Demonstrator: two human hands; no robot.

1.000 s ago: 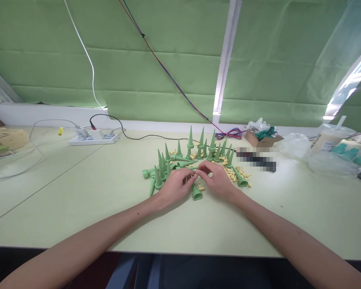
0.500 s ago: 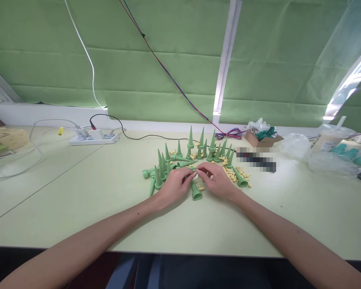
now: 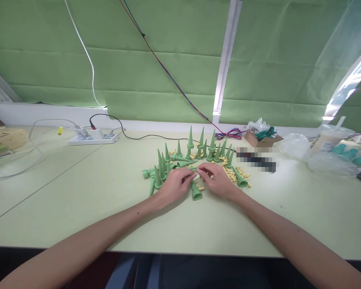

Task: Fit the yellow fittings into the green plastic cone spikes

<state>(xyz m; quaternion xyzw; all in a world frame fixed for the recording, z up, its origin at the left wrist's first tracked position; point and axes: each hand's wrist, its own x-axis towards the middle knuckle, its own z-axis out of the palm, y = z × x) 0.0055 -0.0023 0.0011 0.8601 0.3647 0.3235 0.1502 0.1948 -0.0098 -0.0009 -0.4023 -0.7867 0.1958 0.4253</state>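
A green cone [image 3: 196, 194] lies on its side on the tabletop [image 3: 204, 228], open end toward me, with a yellow peg [image 3: 201, 188] just beside it. My left hand [image 3: 177, 186] and right hand [image 3: 217, 180] curl inward over its far end, fingertips nearly meeting; I cannot tell whether either hand is closed on something small. Behind them I see upright spikes [image 3: 190, 138], with loose pegs [image 3: 230, 174] scattered to the right. Farther out, a power strip [image 3: 108, 139] sits left, a carton [image 3: 268, 143] right
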